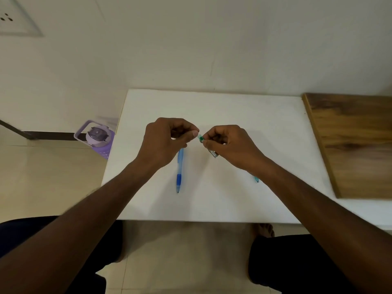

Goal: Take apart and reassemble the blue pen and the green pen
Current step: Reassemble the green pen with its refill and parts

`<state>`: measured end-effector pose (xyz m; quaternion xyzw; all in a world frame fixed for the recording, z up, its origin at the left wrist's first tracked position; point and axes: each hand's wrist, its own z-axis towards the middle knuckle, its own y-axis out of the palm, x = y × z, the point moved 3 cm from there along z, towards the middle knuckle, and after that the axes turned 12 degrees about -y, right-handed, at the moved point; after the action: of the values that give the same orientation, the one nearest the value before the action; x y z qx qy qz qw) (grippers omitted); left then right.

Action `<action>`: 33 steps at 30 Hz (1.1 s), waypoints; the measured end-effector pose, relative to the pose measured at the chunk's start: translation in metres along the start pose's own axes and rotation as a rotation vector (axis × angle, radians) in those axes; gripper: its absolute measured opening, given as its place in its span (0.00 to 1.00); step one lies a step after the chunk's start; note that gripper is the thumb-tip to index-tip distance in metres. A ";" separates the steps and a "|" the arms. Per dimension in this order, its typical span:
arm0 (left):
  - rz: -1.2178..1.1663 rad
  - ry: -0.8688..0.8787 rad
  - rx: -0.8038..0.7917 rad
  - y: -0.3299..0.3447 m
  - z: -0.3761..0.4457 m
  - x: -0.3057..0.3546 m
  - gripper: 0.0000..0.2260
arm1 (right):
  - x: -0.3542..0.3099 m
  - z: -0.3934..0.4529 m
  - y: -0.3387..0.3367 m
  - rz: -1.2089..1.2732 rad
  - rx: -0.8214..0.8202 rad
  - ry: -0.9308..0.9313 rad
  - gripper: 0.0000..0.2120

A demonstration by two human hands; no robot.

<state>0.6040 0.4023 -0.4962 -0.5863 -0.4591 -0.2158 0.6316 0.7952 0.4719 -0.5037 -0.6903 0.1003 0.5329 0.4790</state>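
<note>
We hold a part of the green pen [212, 150] in our right hand [231, 145], fingers curled round it. Our left hand [167, 139] pinches its small end piece at about 10 o'clock from the right hand; what exactly it grips we cannot tell. The blue pen [179, 170] lies whole on the white bench [265, 124], at 6 o'clock under the left hand. Another green piece [256, 179] peeps out beside the right forearm. We judge the green pen is in hand; next the pieces need careful alignment.
</note>
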 end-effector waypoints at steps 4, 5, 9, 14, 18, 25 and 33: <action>-0.057 -0.059 -0.046 0.003 0.002 -0.007 0.05 | -0.002 0.000 0.001 -0.030 -0.031 0.007 0.04; -0.071 -0.074 -0.057 0.004 0.003 -0.008 0.05 | -0.003 0.000 0.000 -0.031 -0.035 0.013 0.05; -0.092 -0.119 -0.090 0.005 0.004 -0.013 0.07 | -0.003 -0.001 0.000 -0.041 -0.065 0.027 0.05; -0.106 -0.145 -0.136 -0.001 0.005 -0.009 0.07 | -0.005 -0.001 -0.002 0.043 -0.095 0.053 0.05; 0.024 -0.116 -0.211 -0.006 0.002 -0.005 0.06 | -0.008 -0.002 -0.001 -0.026 -0.154 0.044 0.04; -0.100 -0.079 -0.124 0.003 -0.008 0.000 0.08 | -0.012 -0.007 0.003 0.130 -0.102 0.091 0.04; 0.165 -0.091 0.014 -0.003 0.001 -0.004 0.12 | 0.013 0.002 -0.030 0.047 0.066 0.218 0.08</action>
<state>0.5990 0.4010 -0.4980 -0.6269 -0.4391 -0.1331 0.6297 0.8185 0.4940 -0.4979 -0.7256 0.1856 0.4619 0.4751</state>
